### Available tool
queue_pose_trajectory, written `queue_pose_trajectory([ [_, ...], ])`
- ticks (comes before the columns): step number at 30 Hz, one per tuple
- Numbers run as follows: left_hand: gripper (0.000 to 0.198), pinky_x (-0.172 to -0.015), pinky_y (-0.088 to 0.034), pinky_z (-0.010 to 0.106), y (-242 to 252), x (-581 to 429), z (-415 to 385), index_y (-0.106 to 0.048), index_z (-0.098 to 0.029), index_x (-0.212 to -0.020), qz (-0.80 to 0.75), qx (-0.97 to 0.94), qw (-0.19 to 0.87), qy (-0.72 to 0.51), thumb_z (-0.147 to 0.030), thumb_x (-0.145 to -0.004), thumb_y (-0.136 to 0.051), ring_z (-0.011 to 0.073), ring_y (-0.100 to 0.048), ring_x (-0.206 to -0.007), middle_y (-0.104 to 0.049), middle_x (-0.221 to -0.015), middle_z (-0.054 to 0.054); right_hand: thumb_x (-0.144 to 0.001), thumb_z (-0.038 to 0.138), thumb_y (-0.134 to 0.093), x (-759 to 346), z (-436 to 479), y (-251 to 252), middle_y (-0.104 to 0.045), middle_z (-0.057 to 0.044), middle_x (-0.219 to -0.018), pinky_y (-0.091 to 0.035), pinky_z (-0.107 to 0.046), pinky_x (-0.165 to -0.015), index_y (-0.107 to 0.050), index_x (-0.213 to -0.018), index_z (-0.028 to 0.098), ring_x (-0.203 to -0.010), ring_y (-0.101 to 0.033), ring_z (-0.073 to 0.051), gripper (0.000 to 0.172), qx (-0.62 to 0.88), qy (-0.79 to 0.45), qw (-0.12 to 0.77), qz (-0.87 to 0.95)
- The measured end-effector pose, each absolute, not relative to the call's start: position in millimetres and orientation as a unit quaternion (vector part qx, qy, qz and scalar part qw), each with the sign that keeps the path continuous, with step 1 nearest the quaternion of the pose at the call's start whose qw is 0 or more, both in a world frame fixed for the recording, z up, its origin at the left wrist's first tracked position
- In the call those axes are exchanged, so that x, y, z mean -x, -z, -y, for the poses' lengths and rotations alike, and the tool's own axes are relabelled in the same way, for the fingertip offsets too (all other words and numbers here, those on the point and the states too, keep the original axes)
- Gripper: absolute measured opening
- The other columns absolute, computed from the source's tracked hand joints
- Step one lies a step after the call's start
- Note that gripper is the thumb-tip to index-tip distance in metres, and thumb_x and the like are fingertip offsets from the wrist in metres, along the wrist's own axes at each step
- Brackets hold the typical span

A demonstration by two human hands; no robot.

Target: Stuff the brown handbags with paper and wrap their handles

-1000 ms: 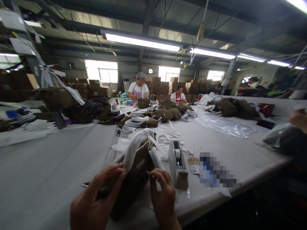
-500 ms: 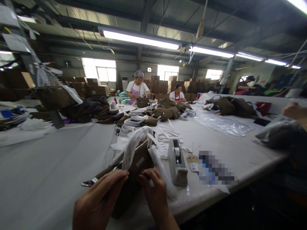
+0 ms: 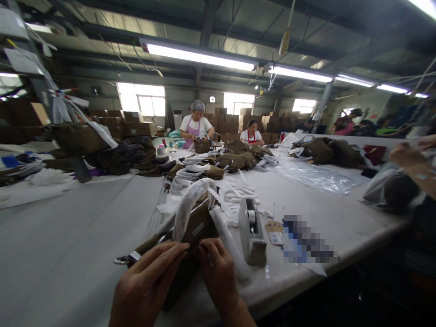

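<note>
from my head view, the brown bag [image 3: 194, 238] leans at the tabletop's [image 3: 85, 236] near edge, turned so both my hands can reach its front, it seems. my left hand [image 3: 146, 277] has its fingertips drawn almost together at the bag, by the lower end of the white-wrapped handle [image 3: 183, 213], perhaps steadying it. my right hand [image 3: 218, 268] is curled, thumb near fingertips, close against the front; whether either hand pinches anything, i cannot tell.

the tape dispenser [image 3: 257, 250] stands just right of the bag, likely kept there for easy reach, with a card tag [image 3: 274, 231] beside it.

the tabletop is pale and smooth. toward its far edge lies a heap of brown bags [image 3: 235, 159]; clear plastic [image 3: 316, 175] spreads right of that. past the right edge, a co-worker's hands [image 3: 405, 156] are near a wrapped bundle [image 3: 390, 188]. cartons [image 3: 138, 129] line the back wall beneath tube lights [image 3: 200, 54].
</note>
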State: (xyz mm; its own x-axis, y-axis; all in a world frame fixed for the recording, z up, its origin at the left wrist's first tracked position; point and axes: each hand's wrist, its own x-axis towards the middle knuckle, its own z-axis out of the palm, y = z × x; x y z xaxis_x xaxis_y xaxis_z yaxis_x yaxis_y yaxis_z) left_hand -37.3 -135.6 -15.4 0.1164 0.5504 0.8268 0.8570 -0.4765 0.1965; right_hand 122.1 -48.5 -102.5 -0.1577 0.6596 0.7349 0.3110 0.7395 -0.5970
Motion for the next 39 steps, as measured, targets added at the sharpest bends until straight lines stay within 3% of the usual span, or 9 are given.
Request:
queue_pose_trajectory([
  [7, 0.020, -0.095, -0.053, 0.010, 6.7, 32.9, 134.7, -0.072, -0.023, -0.111, 0.478, 0.736, 0.205, 0.433, -0.030, -0.105, -0.054, 0.0089, -0.075, -0.094, -0.078, -0.104, -0.001, -0.095, 0.015, -0.056, -117.9, 49.9, 96.4, -0.063, -0.002, -0.083, -0.049, -0.026, -0.069, -0.062, -0.091, 0.021, -0.074, -0.064, -0.017, 0.010, 0.347, -0.176, 0.565, 0.728],
  [11, 0.024, -0.094, -0.052, 0.009, 2.4, 28.3, 133.1, -0.073, -0.023, -0.107, 0.470, 0.727, 0.224, 0.447, -0.032, -0.107, -0.051, 0.0075, -0.075, -0.089, -0.078, -0.099, -0.002, -0.095, 0.025, -0.061, -121.7, 52.7, 90.6, -0.068, -0.003, -0.085, -0.052, -0.027, -0.071, -0.064, -0.092, 0.021, -0.077, -0.066, -0.018, 0.006, 0.338, -0.310, 0.561, 0.689],
  [15, 0.024, -0.095, -0.051, 0.010, 4.1, 27.2, 132.3, -0.073, -0.024, -0.108, 0.475, 0.728, 0.221, 0.443, -0.032, -0.107, -0.051, 0.0069, -0.074, -0.091, -0.078, -0.099, -0.003, -0.094, 0.036, -0.069, -124.6, 53.9, 84.8, -0.071, -0.004, -0.088, -0.056, -0.029, -0.074, -0.067, -0.096, 0.023, -0.081, -0.070, -0.020, 0.013, 0.299, -0.480, 0.560, 0.605],
  [19, 0.025, -0.094, -0.051, 0.013, 6.3, 27.3, 131.4, -0.073, -0.026, -0.111, 0.483, 0.733, 0.206, 0.433, -0.033, -0.108, -0.049, 0.0080, -0.074, -0.094, -0.077, -0.101, -0.004, -0.088, 0.038, -0.077, -125.8, 54.5, 77.4, -0.075, -0.005, -0.091, -0.057, -0.030, -0.080, -0.075, -0.098, 0.023, -0.084, -0.071, -0.020, 0.018, 0.282, -0.556, 0.561, 0.544],
  [26, 0.026, -0.085, -0.052, 0.018, 8.2, 26.0, 129.1, -0.072, -0.029, -0.111, 0.492, 0.733, 0.206, 0.422, -0.038, -0.108, -0.048, 0.0100, -0.072, -0.090, -0.075, -0.100, -0.004, -0.085, 0.035, -0.082, -123.5, 61.5, 69.9, -0.071, -0.001, -0.084, -0.053, -0.024, -0.075, -0.076, -0.091, 0.021, -0.077, -0.064, -0.014, 0.016, 0.209, -0.672, 0.557, 0.441],
  [33, 0.020, -0.094, -0.047, 0.022, 17.2, 26.4, 128.2, -0.071, -0.029, -0.107, 0.500, 0.728, 0.190, 0.429, -0.037, -0.107, -0.052, 0.0112, -0.069, -0.091, -0.075, -0.098, -0.006, -0.076, 0.036, -0.089, -124.3, 62.1, 70.5, -0.074, 0.000, -0.088, -0.052, -0.023, -0.083, -0.079, -0.084, 0.024, -0.087, -0.066, -0.016, 0.017, 0.238, -0.638, 0.563, 0.469],
  [39, 0.020, -0.095, -0.046, 0.028, 16.5, 25.2, 129.8, -0.070, -0.027, -0.106, 0.493, 0.737, 0.195, 0.419, -0.034, -0.107, -0.052, 0.0137, -0.070, -0.087, -0.075, -0.095, -0.004, -0.076, 0.030, -0.088, -125.4, 61.4, 68.6, -0.076, -0.002, -0.082, -0.057, -0.024, -0.073, -0.080, -0.082, 0.027, -0.078, -0.071, -0.018, 0.010, 0.246, -0.597, 0.565, 0.513],
])
